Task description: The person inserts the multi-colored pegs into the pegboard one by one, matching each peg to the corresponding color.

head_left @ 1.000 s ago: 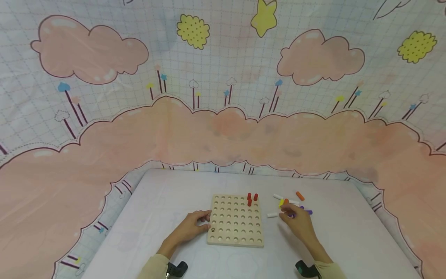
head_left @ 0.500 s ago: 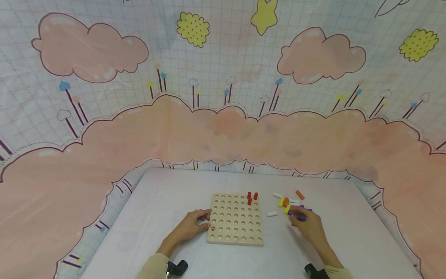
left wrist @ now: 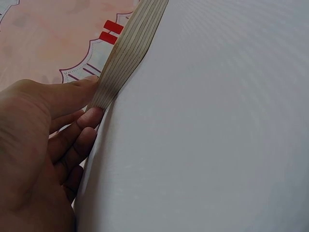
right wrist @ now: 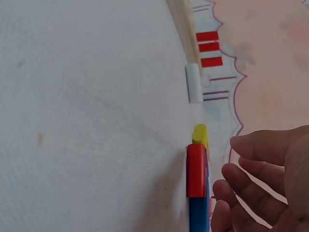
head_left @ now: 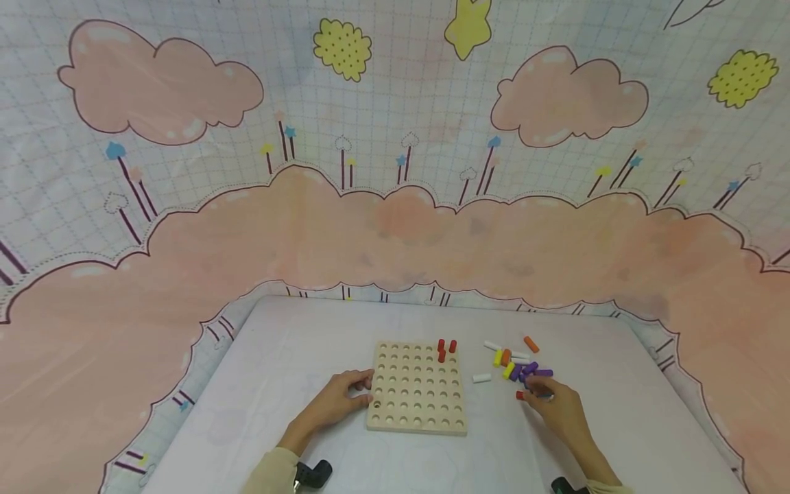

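A square wooden pegboard (head_left: 416, 387) with rows of holes lies on the white table; three red pegs (head_left: 441, 346) stand near its back right corner. At the board's left edge my left hand (head_left: 338, 400) holds it, thumb and fingertips against the wood, as the left wrist view confirms. My right hand (head_left: 560, 406) hovers over the right-hand pegs, thumb and fingers apart and loosely bent. Close by its fingertips lie a red peg (right wrist: 196, 170) and a blue peg (right wrist: 198, 212); the right wrist view shows nothing between the fingers. Part of the blue peg is hidden in the head view.
Loose pegs lie right of the board: yellow (head_left: 497, 357), orange (head_left: 531, 344), white (head_left: 481, 378) and several purple pegs (head_left: 544, 372). A cloth backdrop (head_left: 395, 240) with printed clouds rises behind the table (head_left: 308, 329).
My right hand has drawn back toward the near right, uncovering the yellow and purple pegs and a red peg by its thumb. My left hand has kept its place on the pegboard.
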The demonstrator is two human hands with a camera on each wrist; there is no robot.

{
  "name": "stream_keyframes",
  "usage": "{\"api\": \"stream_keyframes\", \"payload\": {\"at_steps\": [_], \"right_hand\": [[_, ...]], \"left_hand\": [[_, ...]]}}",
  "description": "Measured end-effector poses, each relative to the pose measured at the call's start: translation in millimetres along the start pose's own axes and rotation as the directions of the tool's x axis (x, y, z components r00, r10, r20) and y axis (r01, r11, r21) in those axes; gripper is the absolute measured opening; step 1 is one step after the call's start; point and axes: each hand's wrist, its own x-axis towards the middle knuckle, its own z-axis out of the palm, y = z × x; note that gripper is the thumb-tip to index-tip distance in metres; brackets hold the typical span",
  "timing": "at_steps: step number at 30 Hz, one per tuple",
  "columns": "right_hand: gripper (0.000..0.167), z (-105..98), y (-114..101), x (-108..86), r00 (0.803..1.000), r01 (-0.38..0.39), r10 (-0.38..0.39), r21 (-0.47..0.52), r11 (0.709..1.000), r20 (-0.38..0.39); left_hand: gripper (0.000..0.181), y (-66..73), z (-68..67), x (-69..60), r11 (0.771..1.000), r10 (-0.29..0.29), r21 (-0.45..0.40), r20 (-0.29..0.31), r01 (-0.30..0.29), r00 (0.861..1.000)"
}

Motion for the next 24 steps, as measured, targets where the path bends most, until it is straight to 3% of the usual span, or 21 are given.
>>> {"api": "stream_keyframes", "payload": {"at_steps": [8, 16, 24], "right_hand": [[0.028, 2.8, 4.0, 1.7, 1.0, 0.013, -0.013, -0.007, 1.0, -0.005], [0.025, 5.2, 6.6, 3.4, 0.999, 0.039, -0.039, -0.004, 0.999, -0.004], [0.024, 7.5, 7.8, 9.8, 0.999, 0.04, -0.039, -0.031, 0.999, 0.034]], "left_hand": [[0.054, 3.2, -0.6, -0.6, 1.0, -0.019, 0.001, 0.0, 0.019, 1.0], [0.054, 1.6, -0.5, 0.0, 1.0, -0.001, 0.007, -0.009, 0.001, 1.0], [0.054, -0.1, 0.7, 0.4, 1.0, 0.0, 0.001, -0.003, 0.0, 1.0]]}}
